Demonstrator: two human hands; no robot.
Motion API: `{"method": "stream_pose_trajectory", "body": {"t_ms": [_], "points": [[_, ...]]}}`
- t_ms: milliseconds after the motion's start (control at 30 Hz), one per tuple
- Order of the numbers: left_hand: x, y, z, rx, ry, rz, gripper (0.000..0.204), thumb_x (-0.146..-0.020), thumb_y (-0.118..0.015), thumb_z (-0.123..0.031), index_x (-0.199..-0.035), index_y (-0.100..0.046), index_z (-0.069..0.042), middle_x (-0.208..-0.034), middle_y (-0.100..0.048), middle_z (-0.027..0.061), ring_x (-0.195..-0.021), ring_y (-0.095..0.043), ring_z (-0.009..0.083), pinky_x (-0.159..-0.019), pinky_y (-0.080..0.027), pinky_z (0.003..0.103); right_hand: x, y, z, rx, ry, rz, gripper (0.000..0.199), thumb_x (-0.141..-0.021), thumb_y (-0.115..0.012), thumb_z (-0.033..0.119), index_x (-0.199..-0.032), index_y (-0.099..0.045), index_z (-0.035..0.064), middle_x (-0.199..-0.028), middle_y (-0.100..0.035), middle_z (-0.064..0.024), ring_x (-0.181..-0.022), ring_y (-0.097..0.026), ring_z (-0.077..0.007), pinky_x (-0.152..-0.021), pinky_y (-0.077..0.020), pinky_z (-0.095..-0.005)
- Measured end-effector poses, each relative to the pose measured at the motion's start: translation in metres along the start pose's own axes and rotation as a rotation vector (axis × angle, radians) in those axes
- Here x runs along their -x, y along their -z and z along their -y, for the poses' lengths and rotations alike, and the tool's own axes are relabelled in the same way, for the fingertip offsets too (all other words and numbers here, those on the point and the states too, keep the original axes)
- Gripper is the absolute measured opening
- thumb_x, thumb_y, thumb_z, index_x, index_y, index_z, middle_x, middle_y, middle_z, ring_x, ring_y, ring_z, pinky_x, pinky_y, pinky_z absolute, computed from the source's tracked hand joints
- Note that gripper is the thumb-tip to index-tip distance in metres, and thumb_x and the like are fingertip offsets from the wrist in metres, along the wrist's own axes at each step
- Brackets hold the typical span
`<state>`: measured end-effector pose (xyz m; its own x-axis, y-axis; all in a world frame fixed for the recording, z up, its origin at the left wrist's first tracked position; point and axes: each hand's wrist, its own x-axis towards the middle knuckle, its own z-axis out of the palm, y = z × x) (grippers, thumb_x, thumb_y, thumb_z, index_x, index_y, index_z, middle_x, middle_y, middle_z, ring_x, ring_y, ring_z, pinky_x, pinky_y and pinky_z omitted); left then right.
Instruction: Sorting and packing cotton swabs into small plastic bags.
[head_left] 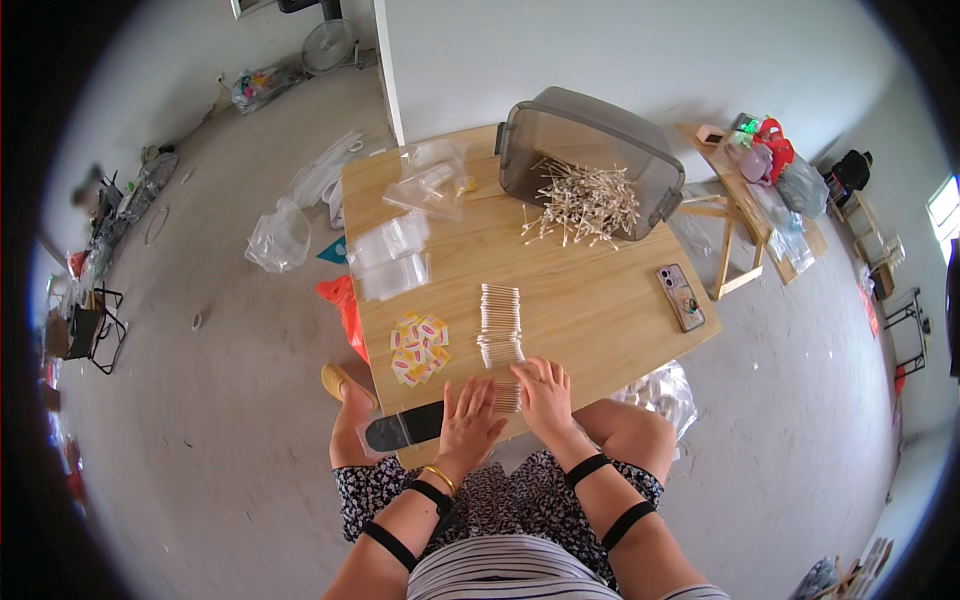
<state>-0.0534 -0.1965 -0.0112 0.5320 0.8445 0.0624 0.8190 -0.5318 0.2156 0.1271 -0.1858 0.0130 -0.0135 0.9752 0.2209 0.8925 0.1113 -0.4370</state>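
A short row of cotton swabs (507, 397) lies side by side at the table's near edge, between my two hands. My left hand (470, 418) rests flat at the row's left end, fingers stretched out. At the right end is my right hand (546, 396), its fingers loosely bent and apart, touching the swabs' edge. Just beyond, more cotton swabs (500, 325) are lined up in two neat rows. Small yellow-and-white printed cards (420, 347) lie in a loose pile to the left. A black flat strip (405, 428) extends out from beside my left hand.
A grey translucent bin (590, 120) lies tipped on its side at the back, loose cotton swabs (590, 200) spilling from it. Clear plastic bags (392, 255) lie at the back left of the wooden table (590, 300). A phone (681, 298) sits near the right edge.
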Motion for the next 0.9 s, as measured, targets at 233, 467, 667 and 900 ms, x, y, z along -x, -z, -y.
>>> {"method": "stream_pose_trajectory", "body": {"t_ms": [233,467,667,900], "points": [[0.004,0.001,0.004,0.04,-0.014,-0.005,0.076,-0.1,-0.044,-0.052,-0.156,-0.027,-0.004,-0.156,-0.033,0.0123,-0.15,-0.024,0.0309,-0.123,-0.008,0.06,0.028,0.001,-0.005,-0.046,0.002,0.114,0.061,-0.091,-0.061,0.024,-0.145,-0.043,0.0026,-0.148,-0.044,-0.0143,-0.14,-0.037,-0.0348,-0.117,-0.0279,-0.0487],[-0.002,0.009,0.011,0.037,0.099,0.004,0.091,-0.1,-0.028,-0.065,-0.156,-0.019,0.006,-0.164,-0.018,0.0207,-0.154,-0.011,0.0337,-0.123,-0.003,0.057,0.043,-0.006,0.002,0.043,0.009,0.141,0.093,-0.09,-0.061,0.05,-0.154,-0.023,-0.0058,-0.161,-0.022,-0.0259,-0.153,-0.015,-0.0371,-0.124,-0.0116,-0.0499],[-0.005,0.0,0.004,0.037,0.057,0.017,0.096,-0.098,-0.025,-0.069,-0.156,-0.015,0.007,-0.164,-0.014,0.0233,-0.155,-0.009,0.034,-0.123,-0.002,0.057,0.042,-0.028,0.011,0.147,0.119,0.154,0.09,-0.092,-0.057,0.048,-0.155,-0.018,-0.0045,-0.162,-0.017,-0.0289,-0.152,-0.013,-0.0423,-0.125,-0.0104,-0.0504],[-0.006,0.009,0.004,0.041,0.067,0.038,0.094,-0.099,-0.025,-0.067,-0.156,-0.017,0.008,-0.164,-0.015,0.0243,-0.154,-0.007,0.0359,-0.123,-0.001,0.057,0.039,-0.025,0.017,0.154,0.085,0.184,0.087,-0.094,-0.053,0.05,-0.155,-0.023,-0.0044,-0.162,-0.018,-0.0272,-0.153,-0.013,-0.0397,-0.125,-0.0104,-0.049]]}}
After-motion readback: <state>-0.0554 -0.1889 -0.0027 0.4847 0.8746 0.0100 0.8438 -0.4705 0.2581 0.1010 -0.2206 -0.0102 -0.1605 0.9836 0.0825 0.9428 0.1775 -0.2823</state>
